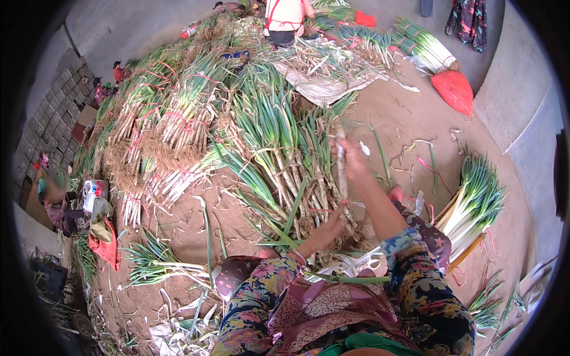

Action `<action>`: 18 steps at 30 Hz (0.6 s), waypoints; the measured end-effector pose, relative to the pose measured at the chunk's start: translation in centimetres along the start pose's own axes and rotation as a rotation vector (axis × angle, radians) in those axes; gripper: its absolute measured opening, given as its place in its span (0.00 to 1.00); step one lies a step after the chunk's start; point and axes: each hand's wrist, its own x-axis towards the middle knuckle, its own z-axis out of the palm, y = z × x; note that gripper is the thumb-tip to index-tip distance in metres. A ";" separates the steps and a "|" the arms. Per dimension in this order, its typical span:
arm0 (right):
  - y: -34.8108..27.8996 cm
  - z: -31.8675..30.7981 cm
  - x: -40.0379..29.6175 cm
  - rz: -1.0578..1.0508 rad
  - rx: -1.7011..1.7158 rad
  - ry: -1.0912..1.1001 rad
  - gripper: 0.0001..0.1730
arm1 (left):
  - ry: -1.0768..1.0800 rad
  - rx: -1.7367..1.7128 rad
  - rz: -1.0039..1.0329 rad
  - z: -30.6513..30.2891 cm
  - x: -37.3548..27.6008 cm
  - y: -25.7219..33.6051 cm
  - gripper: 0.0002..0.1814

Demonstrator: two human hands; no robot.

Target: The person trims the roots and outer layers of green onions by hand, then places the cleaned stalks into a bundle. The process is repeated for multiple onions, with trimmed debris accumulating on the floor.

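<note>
My right hand [352,162] is closed around a thick, pale green onion stalk [342,178] with dry outer skin, held nearly upright. Lower down, my left hand [327,233] has its fingers at a pink tie [323,210] that crosses the lower stalks of a bundle; the fingertips are partly hidden. Unpeeled green onions [285,173] with long green leaves and soil on their roots lean in front of me, to the left of my right hand. White peeled-off skins [347,263] lie below my hands, by my lap.
Tied, rooty onion bundles [187,120] are heaped on the left. Trimmed white-stemmed onions [467,209] rest at my right, more [167,262] on the floor at left. A littered sheet [316,86] and red sack [453,92] lie farther off. Other people [285,20] sit around the heap.
</note>
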 end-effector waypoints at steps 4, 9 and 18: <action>-8.4 2.0 -5.1 -0.035 -0.049 0.032 0.11 | -0.597 0.185 -0.008 2.0 0.2 -2.1 0.34; -13.7 2.2 -14.7 0.047 -0.166 -0.358 0.11 | -0.027 -0.980 -0.083 -0.2 0.8 -2.6 0.34; 3.2 -6.9 -30.8 0.123 -1.040 -0.590 0.24 | 0.766 -1.567 -0.012 3.6 0.2 -10.3 0.29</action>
